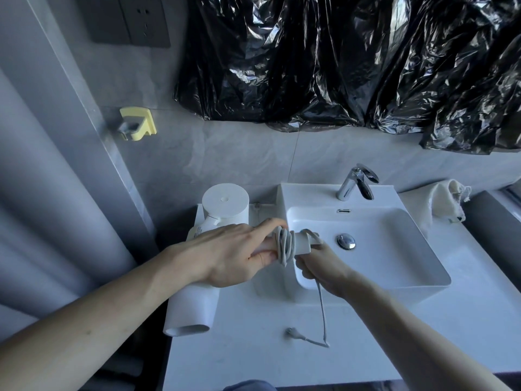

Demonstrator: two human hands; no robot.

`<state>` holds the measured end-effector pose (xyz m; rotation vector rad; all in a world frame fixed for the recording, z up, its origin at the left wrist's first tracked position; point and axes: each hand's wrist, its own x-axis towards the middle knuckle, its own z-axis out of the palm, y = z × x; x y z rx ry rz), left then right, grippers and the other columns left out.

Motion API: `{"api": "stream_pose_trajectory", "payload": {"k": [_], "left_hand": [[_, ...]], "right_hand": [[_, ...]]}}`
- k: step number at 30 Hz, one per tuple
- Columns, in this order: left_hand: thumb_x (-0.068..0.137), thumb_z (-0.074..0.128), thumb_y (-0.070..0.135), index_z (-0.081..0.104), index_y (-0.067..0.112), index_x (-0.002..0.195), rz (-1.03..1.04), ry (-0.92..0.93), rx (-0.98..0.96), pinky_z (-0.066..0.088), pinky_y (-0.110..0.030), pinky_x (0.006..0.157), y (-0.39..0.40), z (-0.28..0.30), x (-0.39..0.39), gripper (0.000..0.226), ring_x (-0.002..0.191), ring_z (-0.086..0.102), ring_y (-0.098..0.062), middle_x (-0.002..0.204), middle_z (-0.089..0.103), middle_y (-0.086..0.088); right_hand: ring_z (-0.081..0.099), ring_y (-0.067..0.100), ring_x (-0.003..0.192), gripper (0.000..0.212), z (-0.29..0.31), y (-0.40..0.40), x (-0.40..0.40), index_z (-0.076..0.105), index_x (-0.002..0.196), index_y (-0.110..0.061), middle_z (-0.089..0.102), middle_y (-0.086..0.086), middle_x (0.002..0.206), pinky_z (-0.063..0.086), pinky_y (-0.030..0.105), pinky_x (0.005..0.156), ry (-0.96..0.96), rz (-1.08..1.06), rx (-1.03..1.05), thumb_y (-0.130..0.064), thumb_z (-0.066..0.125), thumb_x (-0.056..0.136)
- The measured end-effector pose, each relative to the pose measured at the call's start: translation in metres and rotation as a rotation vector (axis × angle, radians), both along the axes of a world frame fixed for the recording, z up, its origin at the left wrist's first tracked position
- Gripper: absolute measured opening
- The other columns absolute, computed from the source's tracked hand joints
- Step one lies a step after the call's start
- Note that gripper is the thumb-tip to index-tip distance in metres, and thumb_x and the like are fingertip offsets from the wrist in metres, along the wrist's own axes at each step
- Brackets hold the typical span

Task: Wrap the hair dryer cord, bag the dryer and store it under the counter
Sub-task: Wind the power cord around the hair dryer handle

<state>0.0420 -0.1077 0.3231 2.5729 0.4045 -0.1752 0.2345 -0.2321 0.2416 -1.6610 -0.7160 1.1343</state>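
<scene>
A white hair dryer [194,309] is held above the counter's left side, its barrel pointing toward me and its handle toward the sink. My left hand [225,255] grips the handle beside several turns of grey cord [285,245] wound around it. My right hand [321,266] pinches the cord just below the handle's end. The loose cord hangs down to the counter, where the plug [291,333] lies. A cream cloth bag [448,201] sits at the back right of the counter.
A white basin [394,249] with a chrome tap [356,182] fills the counter's middle. A white round dispenser [225,204] stands behind my left hand. Black plastic sheeting [352,60] covers the wall above. A yellow wall holder [138,124] and a socket [141,21] are on the left.
</scene>
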Motion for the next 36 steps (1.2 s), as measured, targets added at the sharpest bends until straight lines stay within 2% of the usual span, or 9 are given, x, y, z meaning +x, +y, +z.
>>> {"api": "stream_pose_trajectory", "payload": {"k": [3, 6, 9, 14, 17, 21, 27, 32, 36], "left_hand": [[0.11, 0.045, 0.052, 0.037, 0.046, 0.134, 0.025, -0.026, -0.011, 0.051, -0.051, 0.096, 0.009, -0.002, 0.001, 0.026, 0.1, 0.064, -0.022, 0.104, 0.074, 0.012], [0.108, 0.046, 0.055, 0.038, 0.046, 0.128, 0.044, -0.048, -0.009, 0.053, -0.052, 0.094, 0.017, -0.008, 0.002, 0.024, 0.095, 0.065, -0.021, 0.097, 0.074, 0.012], [0.107, 0.046, 0.055, 0.04, 0.044, 0.124, 0.075, -0.048, -0.008, 0.053, -0.053, 0.094, 0.024, -0.016, 0.005, 0.021, 0.095, 0.065, -0.02, 0.095, 0.072, 0.014], [0.107, 0.047, 0.053, 0.042, 0.04, 0.116, 0.121, -0.003, -0.039, 0.051, -0.049, 0.096, 0.033, -0.035, 0.011, 0.016, 0.097, 0.063, -0.021, 0.094, 0.07, 0.013], [0.107, 0.047, 0.051, 0.042, 0.037, 0.12, 0.141, 0.028, -0.029, 0.05, -0.05, 0.095, 0.033, -0.044, 0.014, 0.02, 0.102, 0.061, -0.025, 0.104, 0.07, 0.008], [0.107, 0.044, 0.054, 0.041, 0.035, 0.123, 0.165, 0.087, -0.006, 0.05, -0.051, 0.096, 0.034, -0.052, 0.017, 0.025, 0.107, 0.061, -0.031, 0.115, 0.072, 0.0], [0.108, 0.041, 0.051, 0.039, 0.032, 0.124, 0.162, 0.201, 0.076, 0.041, -0.046, 0.075, 0.023, -0.06, 0.021, 0.025, 0.098, 0.058, -0.035, 0.1, 0.061, -0.001], [0.105, 0.041, 0.053, 0.039, 0.037, 0.117, 0.136, 0.229, 0.03, 0.049, -0.049, 0.08, 0.009, -0.069, 0.015, 0.02, 0.095, 0.061, -0.034, 0.1, 0.066, -0.003], [0.105, 0.043, 0.053, 0.038, 0.04, 0.112, 0.094, 0.238, 0.004, 0.052, -0.05, 0.081, -0.008, -0.062, 0.013, 0.016, 0.095, 0.062, -0.035, 0.095, 0.064, -0.002]], "right_hand": [[0.022, 0.013, 0.051, 0.056, -0.006, -0.008, -0.009, 0.064, 0.049, -0.022, 0.032, -0.005, 0.053, 0.018, 0.023, 0.047, 0.0, 0.041, -0.067, -0.014, 0.056, 0.103], [0.025, 0.012, 0.049, 0.051, -0.009, -0.017, -0.02, 0.076, 0.074, -0.019, 0.034, -0.007, 0.054, 0.021, 0.024, 0.047, -0.058, 0.083, -0.083, -0.043, 0.049, 0.11], [0.028, 0.011, 0.048, 0.055, -0.009, -0.03, -0.031, 0.077, 0.076, -0.021, 0.036, -0.014, 0.05, 0.024, 0.023, 0.047, -0.194, 0.132, -0.118, -0.05, 0.046, 0.109], [0.034, 0.012, 0.05, 0.053, -0.005, -0.047, -0.045, 0.079, 0.082, -0.02, 0.043, -0.009, 0.061, 0.032, 0.02, 0.052, -0.387, 0.238, -0.134, -0.047, 0.044, 0.11], [0.036, 0.017, 0.059, 0.044, 0.002, -0.056, -0.049, 0.078, 0.088, -0.023, 0.041, 0.004, 0.068, 0.032, 0.029, 0.057, -0.456, 0.285, -0.111, -0.044, 0.046, 0.109], [0.031, 0.014, 0.053, 0.036, 0.019, -0.062, -0.046, 0.075, 0.089, -0.023, 0.034, -0.003, 0.056, 0.028, 0.025, 0.052, -0.524, 0.311, -0.088, -0.037, 0.049, 0.109], [0.033, 0.01, 0.052, 0.027, 0.053, -0.063, -0.038, 0.072, 0.084, -0.02, 0.046, 0.004, 0.058, 0.033, 0.03, 0.053, -0.665, 0.324, -0.011, -0.032, 0.056, 0.102], [0.044, 0.028, 0.06, 0.028, 0.077, -0.055, -0.027, 0.07, 0.08, -0.018, 0.06, 0.013, 0.069, 0.04, 0.038, 0.055, -0.766, 0.314, 0.048, -0.037, 0.06, 0.098], [0.053, 0.016, 0.061, 0.027, 0.082, -0.042, -0.013, 0.07, 0.073, -0.023, 0.066, 0.001, 0.066, 0.046, 0.03, 0.061, -0.82, 0.243, 0.082, -0.032, 0.065, 0.098]]}}
